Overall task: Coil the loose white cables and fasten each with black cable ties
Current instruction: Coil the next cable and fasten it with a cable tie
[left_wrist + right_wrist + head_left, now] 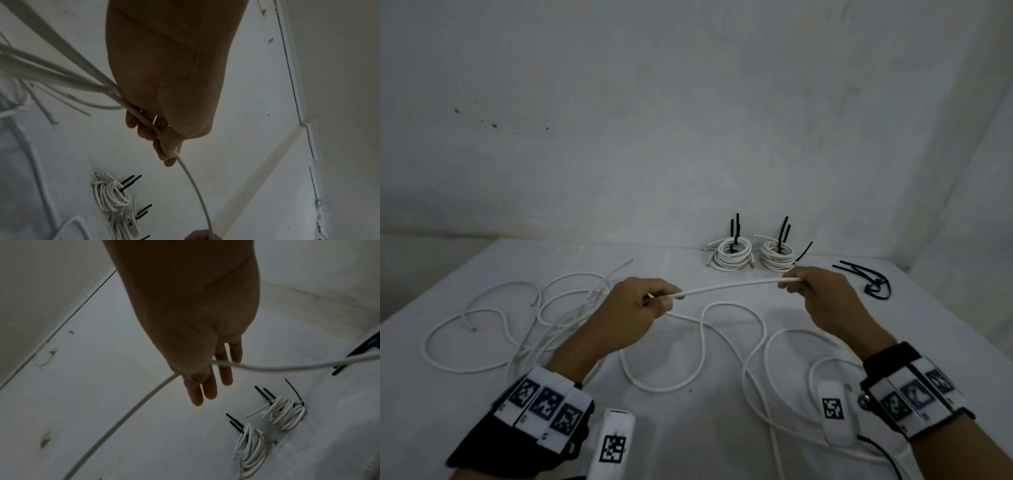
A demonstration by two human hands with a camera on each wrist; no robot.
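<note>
Table: white cloth (722, 428) strewn with loose loops — lifting yours could snag them.
Cable: white cable (729, 286) stretched between your hands above the cloth.
Hands: left hand (626, 318) and right hand (825, 301) both pinch it — slack grip drops the end.
</note>
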